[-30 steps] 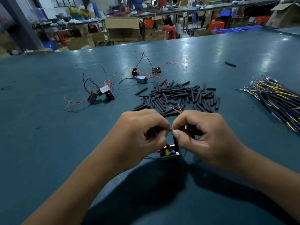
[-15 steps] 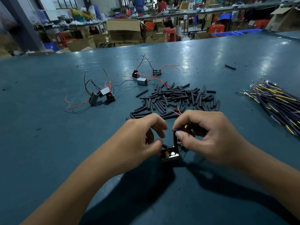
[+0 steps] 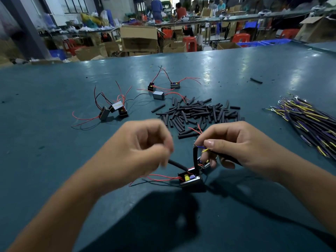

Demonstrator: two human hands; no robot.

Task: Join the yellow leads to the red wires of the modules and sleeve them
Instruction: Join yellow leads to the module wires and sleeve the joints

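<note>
**Right hand on the lead, module on the table below it**

My right hand (image 3: 241, 142) pinches a sleeved lead (image 3: 195, 157) between thumb and forefinger, just above the module (image 3: 190, 179) I am working on. At the pinch, short blue and yellow ends stick out from the black sleeve, which drops from my fingertips almost straight down to the module. The other fingers of that hand are curled under, close over the far side of the module; what they touch I cannot tell.

My left hand (image 3: 145, 146) is blurred. Its fingers are curled, and I cannot tell whether they hold anything. It hangs to the left of the module and a little above it, apart from my right hand. A second black sleeved wire (image 3: 177, 165) runs from under this hand's fingertips down to the module's top.

The module sits on the green table (image 3: 54, 160), open face towards me, with a yellow part and a purple part showing inside. Thin red wires (image 3: 156, 178) trail from it to the left along the table.

Beyond my hands lies a heap of black sleeves (image 3: 198, 111). To the right is a bundle of yellow leads (image 3: 309, 122). Further back, two groups of modules (image 3: 116, 110) with red and black wires rest on the table.
</note>
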